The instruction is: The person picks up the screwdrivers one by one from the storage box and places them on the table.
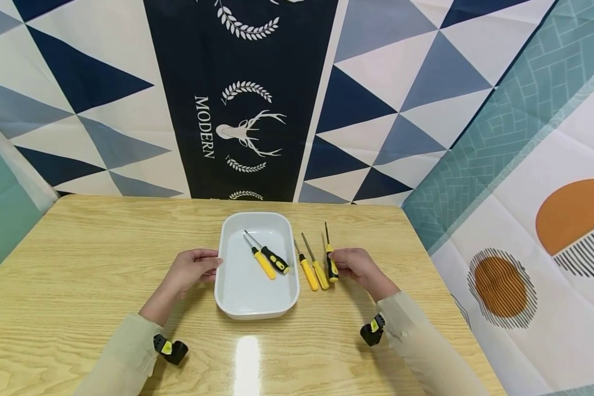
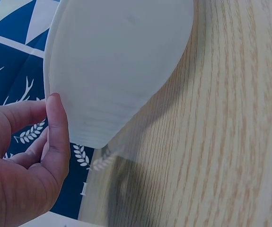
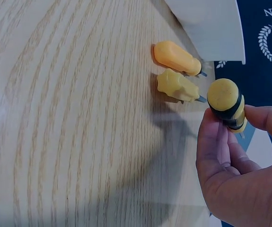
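A white plastic tub (image 1: pixel 257 300) stands on the wooden table, two screwdrivers lying inside it: one with a yellow handle (image 1: pixel 264 265), one with a black and yellow handle (image 1: pixel 275 260). My left hand (image 1: pixel 192 270) pinches the tub's left rim, thumb and fingers either side of the wall in the left wrist view. My right hand (image 1: pixel 358 268) holds a black and yellow screwdriver (image 1: pixel 331 265) by its handle, the shaft pointing away toward the wall. Between it and the tub, two more yellow-handled screwdrivers, an orange-yellow one (image 1: pixel 308 274) and a paler one (image 1: pixel 320 275), lie side by side.
The wooden table (image 1: pixel 104 264) ends at a patterned cloth wall (image 1: pixel 247 66) at the back. Another patterned cloth (image 1: pixel 505 264) hangs along the right side. A bright light reflection shows on the tabletop in front of the tub.
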Demonstrator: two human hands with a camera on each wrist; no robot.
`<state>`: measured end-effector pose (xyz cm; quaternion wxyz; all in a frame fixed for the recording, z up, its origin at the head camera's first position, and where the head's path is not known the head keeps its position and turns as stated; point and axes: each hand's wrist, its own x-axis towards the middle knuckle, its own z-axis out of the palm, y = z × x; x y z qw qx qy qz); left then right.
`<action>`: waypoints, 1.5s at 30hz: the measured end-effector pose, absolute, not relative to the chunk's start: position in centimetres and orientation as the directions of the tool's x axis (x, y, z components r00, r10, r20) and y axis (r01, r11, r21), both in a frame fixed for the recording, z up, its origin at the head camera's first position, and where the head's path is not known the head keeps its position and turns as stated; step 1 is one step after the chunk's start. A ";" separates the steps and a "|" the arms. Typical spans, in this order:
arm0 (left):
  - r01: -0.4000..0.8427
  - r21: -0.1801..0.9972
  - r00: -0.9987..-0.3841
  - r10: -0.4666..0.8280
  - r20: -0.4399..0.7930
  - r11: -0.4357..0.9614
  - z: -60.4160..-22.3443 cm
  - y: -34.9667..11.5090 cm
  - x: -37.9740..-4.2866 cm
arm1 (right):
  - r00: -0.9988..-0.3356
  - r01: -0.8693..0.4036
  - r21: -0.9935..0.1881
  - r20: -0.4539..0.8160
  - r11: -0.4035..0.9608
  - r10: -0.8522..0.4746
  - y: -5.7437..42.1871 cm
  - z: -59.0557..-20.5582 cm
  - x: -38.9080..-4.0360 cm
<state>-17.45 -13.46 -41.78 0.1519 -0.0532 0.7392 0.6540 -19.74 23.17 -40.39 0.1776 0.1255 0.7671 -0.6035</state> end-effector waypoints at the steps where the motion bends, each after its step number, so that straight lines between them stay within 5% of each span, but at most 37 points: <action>1: -0.277 0.951 -0.948 0.120 -0.294 0.140 -41.8 -13.5 -17.4 | -0.905 0.409 -0.880 -0.425 0.241 -0.016 23.2 -40.4 -19.7; 45: -0.279 0.953 -0.948 0.127 -0.293 0.115 -41.9 -13.5 -17.4 | -0.904 0.406 -0.879 -0.427 0.249 -0.032 23.9 -41.2 -19.5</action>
